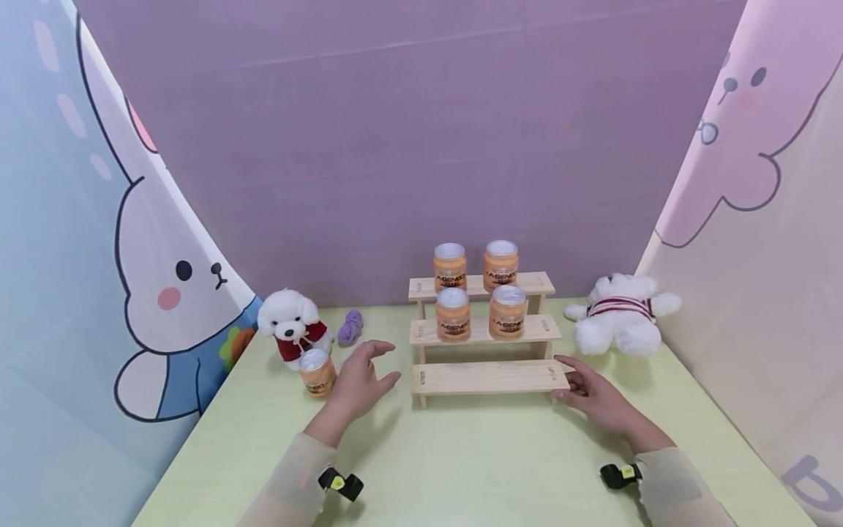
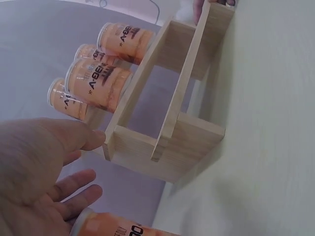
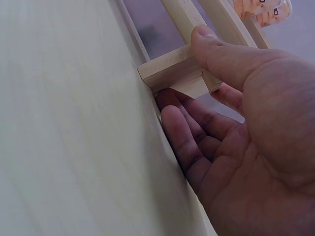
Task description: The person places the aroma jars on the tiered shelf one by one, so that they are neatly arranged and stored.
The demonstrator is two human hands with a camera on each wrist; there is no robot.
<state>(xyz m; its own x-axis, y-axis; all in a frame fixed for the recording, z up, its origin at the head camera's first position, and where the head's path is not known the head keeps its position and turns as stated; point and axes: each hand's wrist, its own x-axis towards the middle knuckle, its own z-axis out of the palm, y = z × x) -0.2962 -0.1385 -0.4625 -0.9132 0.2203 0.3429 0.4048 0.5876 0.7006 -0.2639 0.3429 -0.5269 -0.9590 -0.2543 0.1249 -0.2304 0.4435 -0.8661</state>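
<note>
A three-tier wooden display stand [image 1: 490,378] stands on the table. Two orange cans with silver lids, one of them the left can [image 1: 454,316], sit on its middle tier, and two more, including the upper right can [image 1: 501,268], on its top tier. My right hand [image 1: 599,401] grips the right end of the bottom tier; in the right wrist view the thumb [image 3: 216,46] lies against the wood and the other fingers curl beside the side panel. My left hand [image 1: 356,384] is off the stand's left side, fingers spread, holding nothing. Another orange can [image 1: 317,375] stands just left of it.
A white plush dog [image 1: 290,322] in a red top sits at the back left, beside a purple yarn bundle [image 1: 351,327]. At the back right lies a white plush toy [image 1: 621,315] in a striped top. Printed fabric walls surround the table [image 1: 487,468].
</note>
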